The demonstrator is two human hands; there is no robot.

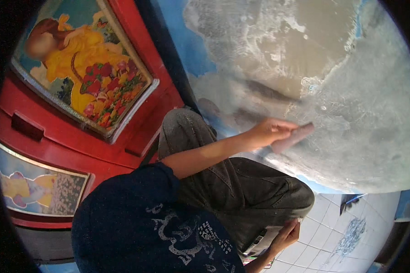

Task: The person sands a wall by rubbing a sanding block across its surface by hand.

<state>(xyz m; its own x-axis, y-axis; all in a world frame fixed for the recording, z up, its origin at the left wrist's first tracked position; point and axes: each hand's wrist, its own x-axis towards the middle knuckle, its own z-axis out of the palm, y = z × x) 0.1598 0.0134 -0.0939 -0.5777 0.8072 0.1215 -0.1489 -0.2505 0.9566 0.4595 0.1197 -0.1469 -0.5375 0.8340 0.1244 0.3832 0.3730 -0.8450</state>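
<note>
My left hand (268,133) is raised at a patchy wall (345,136) and grips a reddish-brown flat piece (294,137), which looks like folded sandpaper. The hand and the piece are slightly blurred. Grey and beige filler or bare plaster covers much of the wall, with blue paint (200,51) showing at its edges. Low beside my bent knee is my right hand (287,233), its fingers curled. A tiny pale spot shows at its fingertips; whether it holds anything cannot be told. Dark trousers (259,194) cover my folded legs.
A red cabinet (150,102) with pictures on its front stands at the left, close to the wall. White floor tiles (304,252) lie at the lower right, with bluish flakes or debris (351,237) and dark bristles (349,204) on them. A narrow dark and silver object (256,243) is near my lap.
</note>
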